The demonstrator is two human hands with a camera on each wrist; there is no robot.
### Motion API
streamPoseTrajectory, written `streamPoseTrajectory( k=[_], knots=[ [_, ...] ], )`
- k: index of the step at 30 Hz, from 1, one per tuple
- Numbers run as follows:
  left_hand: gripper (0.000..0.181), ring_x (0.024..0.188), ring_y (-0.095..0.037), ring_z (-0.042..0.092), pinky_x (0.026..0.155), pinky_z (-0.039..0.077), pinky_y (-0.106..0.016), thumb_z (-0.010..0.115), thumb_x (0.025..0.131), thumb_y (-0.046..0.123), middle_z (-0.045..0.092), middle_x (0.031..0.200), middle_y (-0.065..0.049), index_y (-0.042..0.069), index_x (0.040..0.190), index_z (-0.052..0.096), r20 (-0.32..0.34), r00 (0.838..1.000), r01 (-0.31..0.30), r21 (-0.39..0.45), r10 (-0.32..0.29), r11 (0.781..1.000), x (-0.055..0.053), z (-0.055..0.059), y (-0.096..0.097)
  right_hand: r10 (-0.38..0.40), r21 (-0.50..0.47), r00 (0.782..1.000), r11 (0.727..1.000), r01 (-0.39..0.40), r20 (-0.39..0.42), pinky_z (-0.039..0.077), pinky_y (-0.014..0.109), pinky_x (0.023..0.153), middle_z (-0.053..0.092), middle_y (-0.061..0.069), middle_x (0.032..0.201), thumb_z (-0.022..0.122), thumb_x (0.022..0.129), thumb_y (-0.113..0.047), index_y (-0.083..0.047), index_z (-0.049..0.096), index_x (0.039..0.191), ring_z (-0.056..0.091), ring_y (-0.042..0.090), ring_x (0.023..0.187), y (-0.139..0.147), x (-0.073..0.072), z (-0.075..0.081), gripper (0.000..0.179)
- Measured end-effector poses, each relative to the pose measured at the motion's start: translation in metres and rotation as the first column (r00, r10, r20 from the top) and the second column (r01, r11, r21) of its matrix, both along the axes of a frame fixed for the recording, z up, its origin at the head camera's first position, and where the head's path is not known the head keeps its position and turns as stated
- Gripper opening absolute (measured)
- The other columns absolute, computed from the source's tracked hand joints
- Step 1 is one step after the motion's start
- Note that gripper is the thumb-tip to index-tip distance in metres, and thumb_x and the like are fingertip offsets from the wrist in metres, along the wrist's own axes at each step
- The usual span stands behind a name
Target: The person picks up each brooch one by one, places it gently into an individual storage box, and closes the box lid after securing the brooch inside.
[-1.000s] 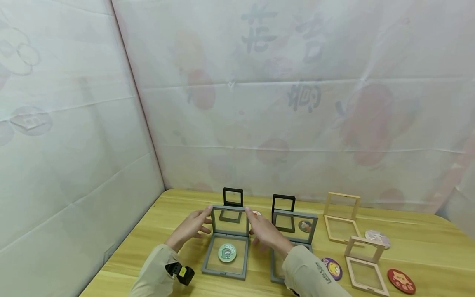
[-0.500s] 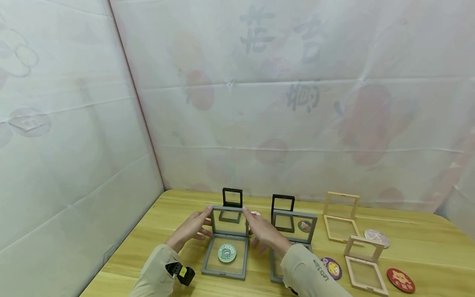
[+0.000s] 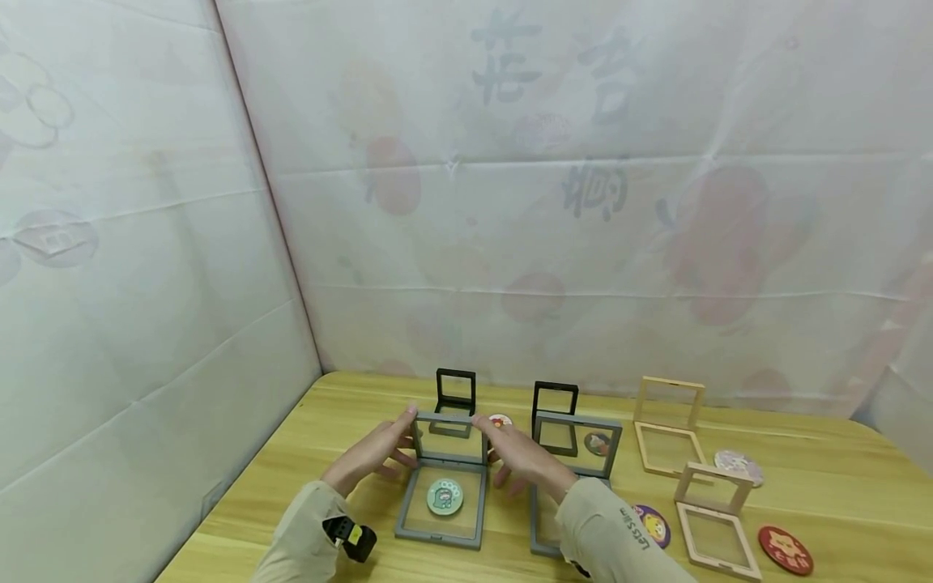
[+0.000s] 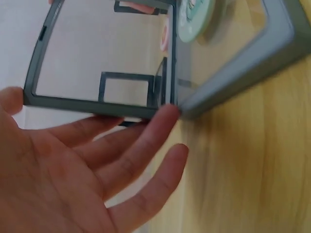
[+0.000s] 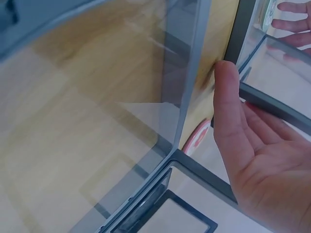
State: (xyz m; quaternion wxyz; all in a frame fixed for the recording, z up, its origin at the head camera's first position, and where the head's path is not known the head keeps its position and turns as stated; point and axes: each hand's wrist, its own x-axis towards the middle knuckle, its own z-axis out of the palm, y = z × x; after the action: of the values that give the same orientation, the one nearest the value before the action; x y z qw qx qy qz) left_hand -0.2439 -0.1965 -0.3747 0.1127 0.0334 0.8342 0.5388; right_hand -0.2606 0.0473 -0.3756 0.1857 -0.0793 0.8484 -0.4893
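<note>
A grey hinged display frame (image 3: 437,538) with clear panels stands opened on the wooden table, its lid raised at the back. On its lower panel lies a round mint-green badge (image 3: 445,496) with a cartoon figure. My left hand (image 3: 375,449) holds the lid's left side, thumb at the top corner and other fingers along the side and behind, as the left wrist view shows. At the opposite corner my right hand (image 3: 521,455) pinches the lid, thumb on its edge. A second grey frame (image 3: 576,419) stands opened beside my right forearm.
Behind stand two small black frames (image 3: 440,386), with a red-and-white badge (image 3: 500,420) between them. To the right are a yellowish frame (image 3: 670,473), a pale beige frame (image 3: 722,568), and lilac (image 3: 739,467), purple (image 3: 653,526) and red (image 3: 786,551) badges. Cloth walls enclose the table.
The lid's top edge has tipped slightly forward and down, with both hands following it. The badge on the lower panel has stayed in place.
</note>
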Motion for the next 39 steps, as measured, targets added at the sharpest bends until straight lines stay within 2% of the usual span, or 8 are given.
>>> streamPoseTrajectory(
  k=[4,10,12,14,17,22,30,39],
  knots=[
    [0.081,0.099,-0.034,0.068,0.088,0.054,-0.056,0.031,0.107,0.058,0.056,0.136,-0.033,-0.014,0.139,0.050,-0.004,0.999,0.052,-0.007,-0.052,0.999,-0.001,-0.005,-0.006,0.013,0.003,1.000,1.000,-0.013,0.010,0.059,0.047,0.062,0.062,0.019,0.121,0.041,0.098,-0.067,-0.002,0.044,0.150,0.066,0.030,0.077,0.002,0.000,-0.001,0.083],
    [0.080,0.068,-0.025,0.062,0.073,0.055,-0.042,0.027,0.108,0.056,0.053,0.139,-0.033,-0.013,0.139,0.051,-0.038,0.991,0.130,-0.022,-0.131,0.991,-0.003,-0.013,-0.014,0.113,-0.010,0.994,0.994,-0.113,-0.009,0.058,0.047,0.065,0.057,0.017,0.121,0.041,0.100,-0.065,-0.005,0.047,0.148,0.063,0.029,0.081,0.010,-0.002,-0.003,0.077],
    [0.079,0.066,-0.025,0.059,0.072,0.053,-0.040,0.027,0.108,0.055,0.052,0.141,-0.033,-0.013,0.141,0.050,-0.043,0.989,0.143,-0.037,-0.144,0.989,-0.002,-0.015,-0.015,0.153,-0.007,0.988,0.988,-0.153,-0.017,0.057,0.046,0.067,0.056,0.014,0.118,0.040,0.101,-0.064,-0.003,0.048,0.145,0.063,0.028,0.083,0.013,-0.003,-0.003,0.076],
    [0.078,0.075,-0.025,0.061,0.078,0.054,-0.043,0.028,0.108,0.055,0.051,0.143,-0.031,-0.011,0.143,0.048,-0.044,0.987,0.152,-0.054,-0.154,0.987,-0.002,-0.016,-0.017,0.184,-0.001,0.983,0.983,-0.184,-0.024,0.057,0.046,0.068,0.056,0.013,0.117,0.040,0.102,-0.062,0.000,0.049,0.142,0.063,0.027,0.084,0.015,-0.005,-0.003,0.075],
    [0.077,0.101,-0.033,0.062,0.097,0.046,-0.056,0.028,0.108,0.055,0.054,0.141,-0.028,-0.010,0.141,0.052,-0.052,0.985,0.157,-0.089,-0.162,0.984,-0.001,-0.016,-0.018,0.213,0.006,0.977,0.977,-0.213,-0.028,0.056,0.046,0.069,0.056,0.012,0.118,0.040,0.102,-0.060,0.002,0.050,0.141,0.063,0.026,0.086,0.017,-0.006,-0.004,0.073],
    [0.074,0.132,-0.048,0.046,0.111,0.024,-0.068,0.030,0.107,0.055,0.057,0.138,-0.027,-0.008,0.139,0.054,-0.020,0.987,0.153,-0.122,-0.157,0.981,0.001,-0.014,-0.022,0.255,0.004,0.966,0.967,-0.255,-0.032,0.056,0.047,0.072,0.057,0.012,0.122,0.042,0.102,-0.058,0.001,0.053,0.139,0.061,0.026,0.091,0.019,-0.006,-0.005,0.070],
    [0.083,0.143,-0.052,0.029,0.115,0.014,-0.069,0.034,0.103,0.061,0.043,0.150,-0.031,-0.006,0.151,0.040,0.086,0.970,0.234,-0.111,-0.225,0.966,0.002,-0.009,-0.026,0.305,0.012,0.951,0.952,-0.305,-0.043,0.054,0.048,0.074,0.056,0.013,0.128,0.048,0.101,-0.056,0.001,0.052,0.140,0.059,0.027,0.098,0.023,-0.008,-0.006,0.069],
    [0.076,0.140,-0.051,0.035,0.113,0.025,-0.065,0.041,0.104,0.054,0.044,0.148,-0.032,-0.010,0.144,0.048,0.049,0.948,0.320,-0.139,-0.316,0.937,-0.002,-0.008,-0.031,0.365,0.033,0.929,0.931,-0.364,-0.059,0.054,0.044,0.070,0.063,0.012,0.098,0.054,0.100,-0.052,0.001,0.063,0.126,0.061,0.024,0.087,0.024,-0.014,-0.007,0.060]
  ],
)
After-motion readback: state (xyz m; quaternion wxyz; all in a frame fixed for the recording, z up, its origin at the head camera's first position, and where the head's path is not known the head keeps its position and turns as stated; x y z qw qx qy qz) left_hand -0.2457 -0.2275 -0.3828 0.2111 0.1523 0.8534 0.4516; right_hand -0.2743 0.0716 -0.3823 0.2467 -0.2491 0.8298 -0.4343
